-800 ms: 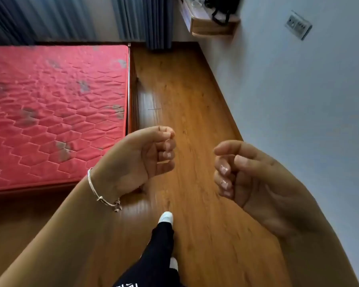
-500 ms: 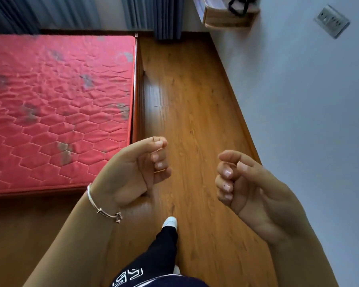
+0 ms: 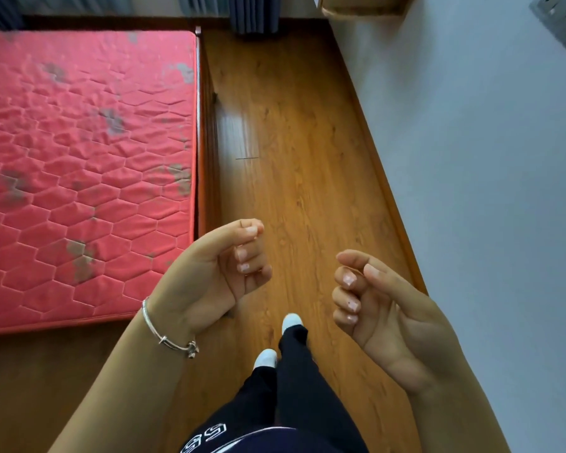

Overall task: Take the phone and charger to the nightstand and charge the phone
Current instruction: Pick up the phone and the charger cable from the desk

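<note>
Here we hold both hands up over the wooden floor [image 3: 307, 158], palms toward us, fingers curled in and gripping nothing. On the left hand [image 3: 209, 276], with a silver bracelet [image 3: 164, 335] at its wrist, the thumb tip meets the forefinger; the right hand [image 3: 383, 308] is near the grey wall [image 3: 487, 158]. The red mattress [image 3: 79, 158] lies to our left. Where the phone and charger are we cannot tell.

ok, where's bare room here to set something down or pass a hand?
Mattress top, bordered by the bed frame: bare. Floor strip between bed frame and wall: open. Crowded only around the feet. Wooden shelf is cropped, cannot tell.
</note>
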